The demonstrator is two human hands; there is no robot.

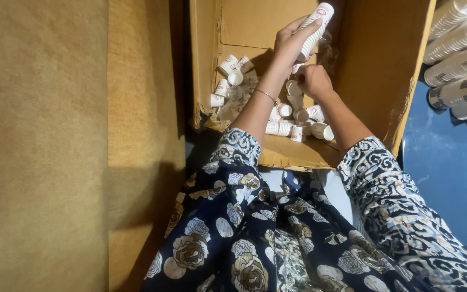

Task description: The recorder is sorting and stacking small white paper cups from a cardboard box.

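Note:
My left hand (290, 40) grips a tall stack of small white paper cups (315, 27), held tilted up inside an open cardboard box (377, 70). Just below it, my right hand (313, 80) is closed at the lower end of that stack, touching it; whether it holds a cup is hidden by the fingers. Several loose white paper cups (293, 121) lie scattered on the box floor under both hands, some on their sides. A thin bracelet circles my left wrist.
Rows of stacked white cups in clear sleeves (460, 59) lie at the upper right on a blue surface (449, 167). A large brown cardboard panel (77, 146) fills the left side. My lap in floral fabric (260, 238) is at the bottom.

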